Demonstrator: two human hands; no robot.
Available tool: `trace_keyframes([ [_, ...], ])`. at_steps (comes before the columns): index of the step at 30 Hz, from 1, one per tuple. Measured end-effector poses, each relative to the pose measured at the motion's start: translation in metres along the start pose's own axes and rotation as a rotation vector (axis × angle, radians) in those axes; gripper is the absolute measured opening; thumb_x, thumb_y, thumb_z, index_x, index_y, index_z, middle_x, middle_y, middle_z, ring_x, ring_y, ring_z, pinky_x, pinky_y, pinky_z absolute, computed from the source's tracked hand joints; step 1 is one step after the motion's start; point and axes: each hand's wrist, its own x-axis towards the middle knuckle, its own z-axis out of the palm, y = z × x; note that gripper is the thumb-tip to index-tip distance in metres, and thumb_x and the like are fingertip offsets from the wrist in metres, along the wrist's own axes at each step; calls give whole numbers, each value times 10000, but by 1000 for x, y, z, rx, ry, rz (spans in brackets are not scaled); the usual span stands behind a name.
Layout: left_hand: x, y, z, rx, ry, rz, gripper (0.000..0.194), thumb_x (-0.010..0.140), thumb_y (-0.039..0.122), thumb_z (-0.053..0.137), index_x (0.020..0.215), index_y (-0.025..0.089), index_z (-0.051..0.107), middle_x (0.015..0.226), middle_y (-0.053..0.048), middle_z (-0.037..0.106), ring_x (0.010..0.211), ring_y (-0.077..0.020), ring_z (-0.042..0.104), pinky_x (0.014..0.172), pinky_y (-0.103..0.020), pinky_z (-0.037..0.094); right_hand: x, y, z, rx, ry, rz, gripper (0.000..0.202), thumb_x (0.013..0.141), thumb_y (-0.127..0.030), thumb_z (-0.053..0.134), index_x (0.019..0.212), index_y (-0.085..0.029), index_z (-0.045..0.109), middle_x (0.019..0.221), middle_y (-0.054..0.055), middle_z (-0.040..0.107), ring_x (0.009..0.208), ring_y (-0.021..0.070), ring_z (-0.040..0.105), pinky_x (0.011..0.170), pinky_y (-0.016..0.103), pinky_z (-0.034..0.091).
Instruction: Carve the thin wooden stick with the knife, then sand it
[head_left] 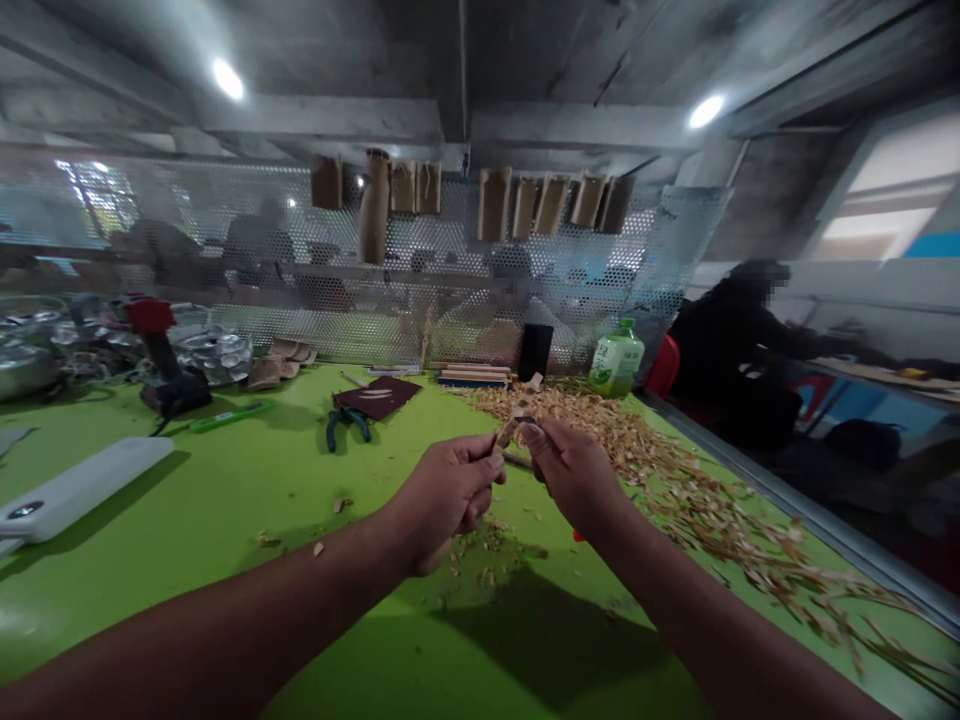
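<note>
Over the green table, my left hand (446,495) is closed around a small, light piece of wood or bamboo (506,433) that slants up and away. Close beside it, my right hand (577,465) grips a small carving knife; a short dark length of its blade (526,420) shows against the wood near my thumb. Most of the knife's handle is hidden by the fingers. Below both hands lie small wood chips (487,575). Behind them spreads a large heap of pale wood shavings (645,450).
Pliers (349,425), dark red sandpaper (386,396) and a green bottle (617,360) lie or stand farther back. On the left are a red-and-black power drill (169,360), a green cutter (231,415) and a white lamp-like bar (90,490). A person (739,330) sits at the right.
</note>
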Motion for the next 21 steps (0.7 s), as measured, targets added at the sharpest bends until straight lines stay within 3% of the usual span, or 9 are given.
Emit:
trace_keyframes([
  [5,0,3,2,20,29,4,97,889,225,519,839,153,560,534,86,365,366,-21,222,372,-168,148,-3,-1,5,47,-59,16,461,935,-564,319,629,-233,412,510,-27,457,478,134,424,483,253,260],
  [13,2,2,-1,-6,0,8,96,881,239,539,836,157,557,555,81,387,369,-15,234,372,-168,149,-1,-1,1,-6,56,-6,455,939,-562,317,642,-230,410,549,-16,484,511,140,441,514,258,273],
  [21,0,1,0,0,8,-10,99,893,224,521,822,159,547,517,89,354,365,-19,221,372,-165,145,0,2,2,-57,29,0,419,942,-518,330,653,-228,417,575,-11,497,519,141,451,521,260,279],
])
